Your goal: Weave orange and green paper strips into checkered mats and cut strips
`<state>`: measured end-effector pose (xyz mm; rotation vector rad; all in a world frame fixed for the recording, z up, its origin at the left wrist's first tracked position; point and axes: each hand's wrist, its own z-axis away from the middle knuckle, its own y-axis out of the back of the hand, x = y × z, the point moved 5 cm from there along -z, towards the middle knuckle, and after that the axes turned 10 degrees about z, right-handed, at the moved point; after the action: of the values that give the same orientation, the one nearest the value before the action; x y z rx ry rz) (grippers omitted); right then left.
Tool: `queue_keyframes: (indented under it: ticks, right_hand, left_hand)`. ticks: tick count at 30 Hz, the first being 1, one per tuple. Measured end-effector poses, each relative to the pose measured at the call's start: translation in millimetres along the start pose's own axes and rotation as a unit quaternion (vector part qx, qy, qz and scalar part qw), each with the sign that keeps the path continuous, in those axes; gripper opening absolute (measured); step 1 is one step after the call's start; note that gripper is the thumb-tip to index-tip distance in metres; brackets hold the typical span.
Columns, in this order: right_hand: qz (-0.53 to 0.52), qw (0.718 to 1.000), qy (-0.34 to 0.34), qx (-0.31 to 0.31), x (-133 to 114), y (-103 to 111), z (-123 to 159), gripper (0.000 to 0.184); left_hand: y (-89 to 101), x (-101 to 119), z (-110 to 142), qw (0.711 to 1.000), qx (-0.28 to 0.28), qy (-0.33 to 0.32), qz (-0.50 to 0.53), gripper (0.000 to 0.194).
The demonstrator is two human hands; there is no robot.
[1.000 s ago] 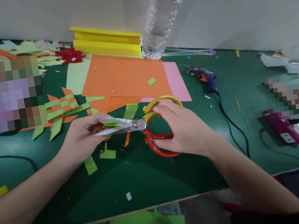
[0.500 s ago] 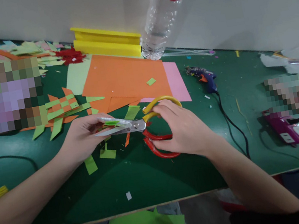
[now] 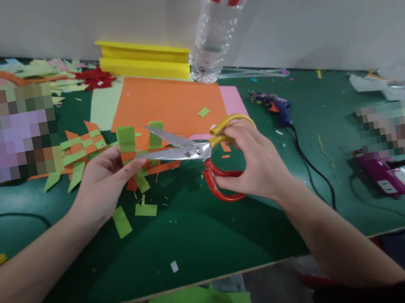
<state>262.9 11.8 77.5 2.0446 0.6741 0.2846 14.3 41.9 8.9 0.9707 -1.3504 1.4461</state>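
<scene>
Green, orange, pink and blue paper scraps (image 3: 42, 67) sit in a messy pile at the far left of the green surface (image 3: 211, 244). Nearer me is a woven paper piece (image 3: 87, 142), orange and green like a little checkerboard.

Next comes my left hand (image 3: 101, 185). Its thumb and fingers pinch some crossed paper strips (image 3: 127, 139), green and orange too, up in front of the big orange sheet (image 3: 173, 99). Right by the thumb are the blades of the scissors (image 3: 204, 150), wide apart, with the low blade across the strips. I think this is a snipping step. Any snip here calls for a steady pinch and a thumb kept away from the sharp blades.

Behind the orange sheet is a bent yellow strip (image 3: 148, 68). Beside its right end stands a clear plastic bottle (image 3: 218, 28) with red shapes on its label. I can't tell how much water is in it, and I see no other box or cup with things inside.

My right hand (image 3: 257, 160) is curled round the yellow and red handles. Past it lie a blue glue gun (image 3: 279, 106) and a purple box (image 3: 393, 178) with a black cord.
</scene>
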Motion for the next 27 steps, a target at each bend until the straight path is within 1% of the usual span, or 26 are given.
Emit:
queue_keyframes:
  ticks: [3,5,8,11,14,16,18,20,23,27]
  right_hand:
    - [-0.020,0.999,-0.020,0.036,5.4,2.4,-1.0,0.048]
    - [-0.019,0.999,-0.034,0.037,8.3,1.6,-2.0,0.045]
    - [-0.005,0.998,-0.052,0.023,11.4,-1.8,-3.3,0.041]
    - [0.009,0.998,-0.058,0.013,12.9,-4.7,-3.4,0.043]
    - [0.011,0.999,-0.049,-0.015,11.8,-7.9,-2.9,0.047]
    - [0.019,0.998,-0.041,-0.035,9.8,-10.1,-2.3,0.049]
    - [0.030,0.998,-0.034,-0.049,7.2,-12.1,-1.5,0.050]
    - [0.034,0.998,-0.027,-0.056,4.2,-13.9,-0.8,0.051]
    - [0.028,0.998,-0.020,-0.057,0.1,-15.5,-0.3,0.052]
    - [0.022,0.997,-0.024,-0.067,-2.5,-16.4,-0.5,0.053]
  left_hand:
    - [3.3,0.5,-2.7,0.999,0.024,-0.008,0.048,0.016]
    - [5.0,1.8,-3.1,0.996,0.048,-0.009,0.079,0.015]
    - [3.6,2.7,-1.9,0.991,0.067,0.011,0.119,0.013]
    - [1.6,3.7,-1.1,0.986,0.083,0.028,0.145,0.012]
    - [3.8,1.6,-1.2,0.970,0.130,0.062,0.196,0.013]
    - [5.9,-0.9,-1.0,0.956,0.162,0.090,0.228,0.019]
    - [7.0,-2.5,-0.6,0.948,0.178,0.106,0.241,0.024]
    - [6.6,-3.9,0.7,0.946,0.179,0.114,0.245,0.026]
    - [3.4,-6.8,4.4,0.946,0.165,0.122,0.251,0.028]
    - [-3.3,-10.8,10.2,0.947,0.145,0.138,0.253,0.022]
